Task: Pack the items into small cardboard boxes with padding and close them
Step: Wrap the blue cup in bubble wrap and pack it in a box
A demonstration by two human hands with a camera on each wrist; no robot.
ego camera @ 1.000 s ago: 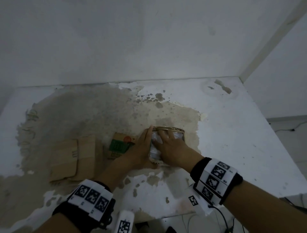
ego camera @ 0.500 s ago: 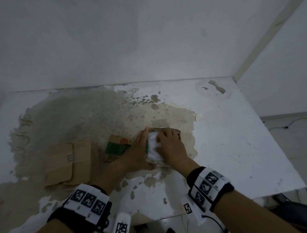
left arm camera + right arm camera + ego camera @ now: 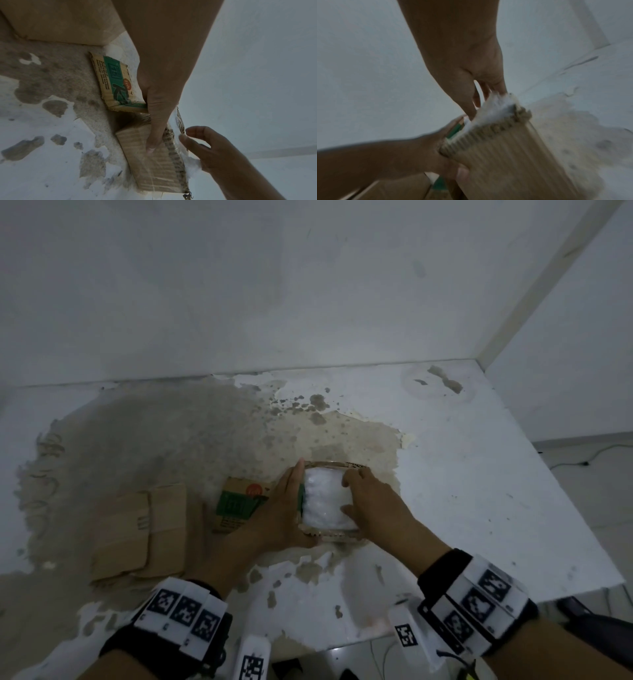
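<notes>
A small cardboard box (image 3: 337,535) stands on the table, filled to the top with white padding (image 3: 323,498). My left hand (image 3: 284,508) holds its left side, fingers along the wall and thumb wrapped onto the near wall (image 3: 150,146). My right hand (image 3: 373,501) is at the right rim, its fingers curled down onto the padding's edge (image 3: 494,108) and its thumb on the near side. A box flap with green print (image 3: 239,505) lies open to the left, partly under my left hand. What lies below the padding is hidden.
Flattened brown cardboard pieces (image 3: 137,529) lie left of the box. The white table (image 3: 479,491) has a large peeled, stained patch. A wall stands close behind; the table's right and near edges drop to the floor.
My right hand has slid from on top of the padding to its right edge, so more white padding shows. The left hand stays on the box's left side.
</notes>
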